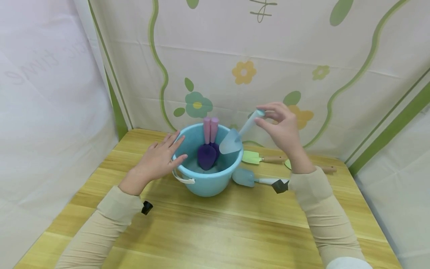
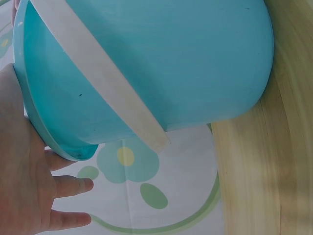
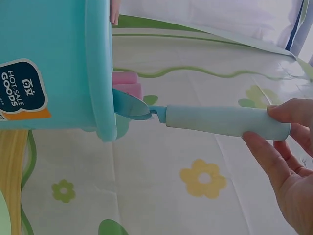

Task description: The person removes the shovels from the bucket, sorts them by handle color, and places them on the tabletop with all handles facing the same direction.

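Observation:
A light blue bucket (image 1: 208, 185) with a white handle (image 2: 105, 81) stands on the wooden table. Its left rim is touched by my left hand (image 1: 159, 158), whose fingers are spread and straight. My right hand (image 1: 280, 125) pinches the end of a light blue trowel's grip (image 3: 215, 120). That blue trowel (image 1: 231, 142) slants down, its blade over the right rim and partly inside the bucket mouth. Two trowels with pink handles (image 1: 210, 130) and dark purple blades (image 1: 206, 156) lean inside the bucket against the back wall.
Right of the bucket lies another blue trowel (image 1: 244, 177) with a pale handle. Behind it are a green trowel (image 1: 251, 157) with a wooden handle and a second green one (image 1: 287, 163), partly hidden by my right wrist. A printed cloth (image 1: 208, 67) hangs behind the table.

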`<state>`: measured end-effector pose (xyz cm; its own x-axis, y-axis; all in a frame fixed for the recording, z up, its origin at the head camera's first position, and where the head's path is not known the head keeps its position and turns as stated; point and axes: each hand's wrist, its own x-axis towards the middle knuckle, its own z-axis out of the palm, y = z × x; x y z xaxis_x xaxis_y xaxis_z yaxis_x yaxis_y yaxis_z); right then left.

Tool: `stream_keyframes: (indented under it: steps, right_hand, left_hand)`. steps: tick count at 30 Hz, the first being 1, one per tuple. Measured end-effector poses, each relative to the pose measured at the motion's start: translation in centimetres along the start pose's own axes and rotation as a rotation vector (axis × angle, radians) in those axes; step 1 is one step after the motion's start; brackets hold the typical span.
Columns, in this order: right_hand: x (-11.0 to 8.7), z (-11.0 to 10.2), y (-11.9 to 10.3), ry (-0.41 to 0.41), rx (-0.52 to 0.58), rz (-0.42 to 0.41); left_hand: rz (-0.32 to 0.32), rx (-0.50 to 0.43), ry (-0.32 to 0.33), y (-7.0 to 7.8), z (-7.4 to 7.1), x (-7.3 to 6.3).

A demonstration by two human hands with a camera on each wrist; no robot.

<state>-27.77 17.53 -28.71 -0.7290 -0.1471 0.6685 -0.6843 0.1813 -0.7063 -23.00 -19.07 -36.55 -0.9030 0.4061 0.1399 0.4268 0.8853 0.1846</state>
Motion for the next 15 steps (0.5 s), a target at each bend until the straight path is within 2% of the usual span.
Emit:
stream_keyframes:
  steps: [8, 15]
  right_hand:
    - [-0.1, -1.1, -0.5, 0.050, 0.037, 0.035]
    - [-0.3, -2.5, -0.8, 0.103, 0.230, 0.124]
  left_hand:
    - [0.000, 0.001, -0.002, 0.2, -0.1, -0.1]
    - [-0.004, 0.002, -0.008, 0.2, -0.2, -0.1]
